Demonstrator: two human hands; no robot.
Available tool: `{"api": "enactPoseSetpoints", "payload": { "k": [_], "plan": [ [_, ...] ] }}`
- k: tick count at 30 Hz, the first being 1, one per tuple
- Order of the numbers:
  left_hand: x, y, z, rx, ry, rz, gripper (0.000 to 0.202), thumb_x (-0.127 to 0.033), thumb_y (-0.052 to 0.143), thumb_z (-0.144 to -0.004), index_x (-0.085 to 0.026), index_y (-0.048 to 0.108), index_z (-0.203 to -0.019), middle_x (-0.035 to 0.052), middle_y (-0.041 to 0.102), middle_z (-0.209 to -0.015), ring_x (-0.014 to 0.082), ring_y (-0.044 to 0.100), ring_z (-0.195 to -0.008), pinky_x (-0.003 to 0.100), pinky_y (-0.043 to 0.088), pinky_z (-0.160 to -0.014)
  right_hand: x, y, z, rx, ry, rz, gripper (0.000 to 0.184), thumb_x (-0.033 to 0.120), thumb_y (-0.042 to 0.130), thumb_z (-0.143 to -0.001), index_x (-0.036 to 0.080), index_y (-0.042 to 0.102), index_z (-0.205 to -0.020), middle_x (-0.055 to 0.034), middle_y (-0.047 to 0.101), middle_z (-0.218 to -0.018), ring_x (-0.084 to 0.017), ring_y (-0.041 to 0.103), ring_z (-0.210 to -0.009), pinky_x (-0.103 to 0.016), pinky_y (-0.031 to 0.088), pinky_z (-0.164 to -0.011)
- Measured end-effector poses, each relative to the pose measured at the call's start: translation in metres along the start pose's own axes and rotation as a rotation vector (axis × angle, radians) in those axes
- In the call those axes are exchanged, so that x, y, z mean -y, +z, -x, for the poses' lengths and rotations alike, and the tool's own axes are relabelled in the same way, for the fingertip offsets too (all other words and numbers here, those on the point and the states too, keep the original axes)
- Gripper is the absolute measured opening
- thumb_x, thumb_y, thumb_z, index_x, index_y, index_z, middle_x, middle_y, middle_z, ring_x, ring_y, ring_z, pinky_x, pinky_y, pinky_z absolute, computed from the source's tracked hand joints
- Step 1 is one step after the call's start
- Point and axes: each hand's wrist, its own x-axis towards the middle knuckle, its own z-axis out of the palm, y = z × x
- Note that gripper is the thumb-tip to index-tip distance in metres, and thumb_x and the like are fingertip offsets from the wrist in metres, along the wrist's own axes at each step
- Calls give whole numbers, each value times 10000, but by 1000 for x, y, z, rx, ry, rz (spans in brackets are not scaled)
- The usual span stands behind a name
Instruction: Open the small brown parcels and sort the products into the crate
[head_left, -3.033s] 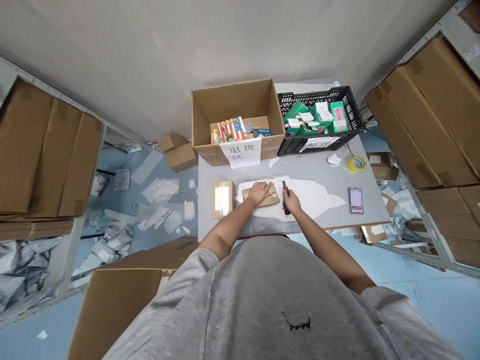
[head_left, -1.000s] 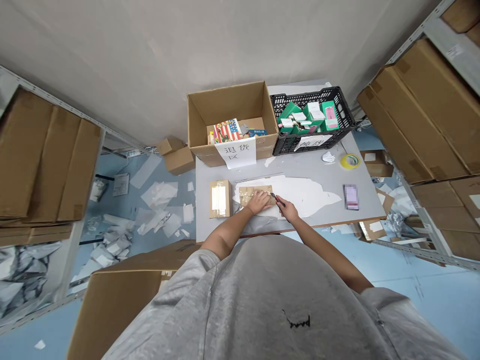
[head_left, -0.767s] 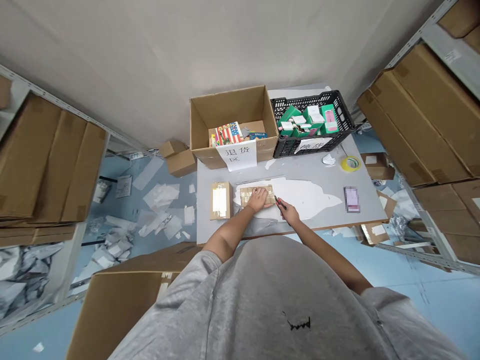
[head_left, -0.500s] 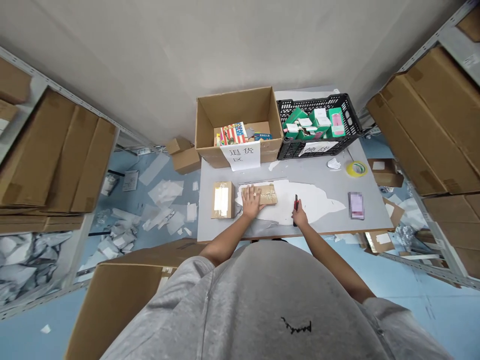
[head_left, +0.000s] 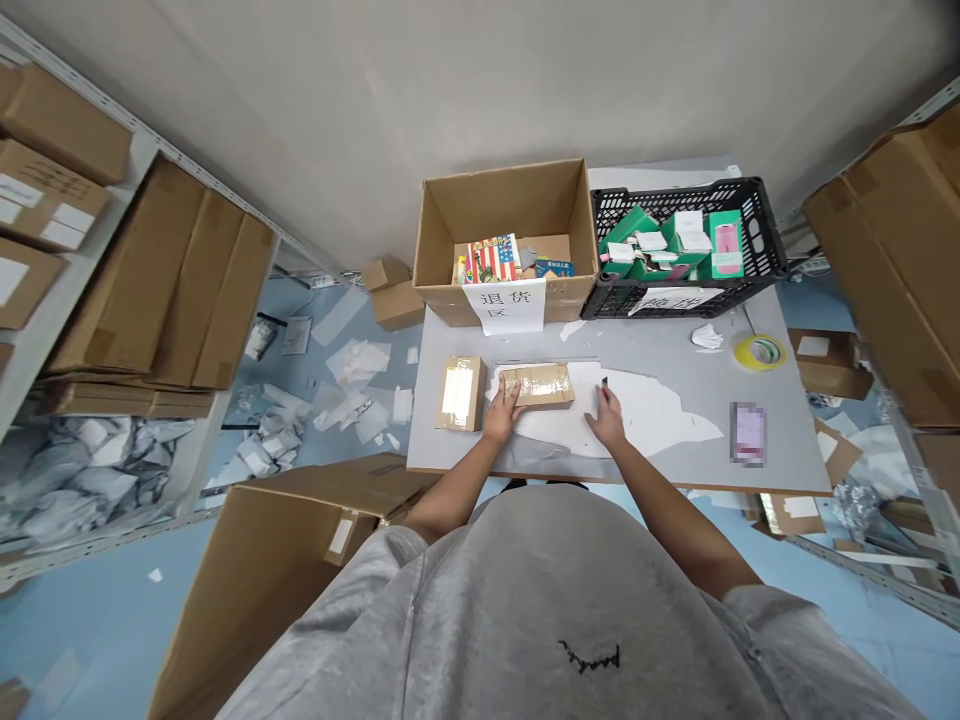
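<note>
A small taped cardboard box (head_left: 546, 384) lies flat on a torn white sheet (head_left: 645, 410) on the table. My left hand (head_left: 501, 415) grips its left end, fingers over the top and thumb at the near side. To the right of the box, my right hand (head_left: 606, 418) is closed around a utility knife (head_left: 604, 382). Only the knife's dark tip shows past the fingers, pointing away from me and apart from the box. A second cardboard box (head_left: 460, 393) with a white label stands just left of my left hand.
Along the table's back are an open carton (head_left: 502, 225) with books and a black crate (head_left: 686, 300) of green boxes. Yellow tape (head_left: 759, 352), crumpled paper (head_left: 706, 337) and a blurred purple item (head_left: 748, 434) lie at right. A large open carton (head_left: 262, 580) stands at my left.
My left hand has slid from the top of the small box to its left end. The knife has turned in my right hand and shows less. The whole view has shifted.
</note>
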Motion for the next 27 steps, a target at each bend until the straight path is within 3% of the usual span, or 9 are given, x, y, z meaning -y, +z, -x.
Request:
{"api": "enactPoseSetpoints", "payload": {
  "k": [3, 6, 10, 12, 16, 20, 24, 27],
  "plan": [
    [-5, -5, -6, -12, -52, 75, 716, -531, 455, -1020, -299, 263, -1669, 82, 87, -1774, 246, 450, -1535, 366, 577, -1111, 24, 12, -7, 149, -223, -252, 899, 407, 633, -878, 277, 250, -1681, -104, 321, -1701, -284, 345, -1559, -479, 330, -1262],
    [-9, -20, -22, -29, -136, 140, 657, -571, 422, -1020, -257, 396, -1596, 96, 206, -1755, 241, 526, -1470, 359, 553, -1134, 48, 19, -15, 113, -180, -460, 766, 447, 612, -887, 261, 368, -1590, -128, 530, -1553, -274, 523, -1431, -487, 426, -1191],
    [-2, -45, -55, 30, -194, 178, 566, -591, 380, -1027, -255, 557, -1447, 120, 559, -1552, 268, 621, -1345, 383, 541, -1100, 54, 7, -12, 68, -229, -479, 693, 443, 681, -853, 250, 464, -1482, -130, 643, -1404, -274, 612, -1314, -483, 482, -1133],
    [4, -52, -69, 162, -224, 203, 548, -608, 409, -1014, -251, 622, -1370, 123, 672, -1400, 278, 651, -1283, 380, 527, -1088, 45, -1, -3, 102, -284, -420, 676, 417, 712, -832, 259, 506, -1456, -112, 653, -1381, -270, 624, -1290, -483, 464, -1156],
    [11, -44, -78, 397, -241, 285, 630, -720, 444, -955, -233, 692, -1268, 128, 672, -1380, 269, 658, -1245, 350, 513, -1073, 24, 0, 17, 177, -298, -336, 843, 401, 783, -758, 292, 481, -1538, -102, 549, -1477, -290, 532, -1402, -485, 418, -1209],
    [11, -32, -79, 366, -239, 359, 701, -792, 410, -924, -235, 688, -1244, 120, 665, -1394, 255, 650, -1243, 338, 504, -1081, 23, 16, 24, 205, -210, -490, 983, 459, 771, -767, 328, 347, -1644, -110, 459, -1525, -285, 559, -1370, -455, 538, -1091],
    [14, -31, -96, 334, -377, 440, 794, -810, 531, -865, -172, 604, -1331, 187, 668, -1382, 297, 651, -1246, 372, 517, -1068, 35, 13, 21, 49, -92, -522, 894, 535, 788, -774, 298, 471, -1576, -105, 604, -1407, -266, 686, -1129, -427, 607, -951],
    [12, -34, -109, 458, -452, 634, 851, -795, 587, -845, -104, 579, -1341, 223, 705, -1296, 293, 703, -1124, 355, 572, -954, 38, 0, 13, -62, 34, -487, 804, 628, 778, -767, 242, 603, -1449, -104, 709, -1240, -262, 719, -1004, -417, 612, -895]
  ]
}}
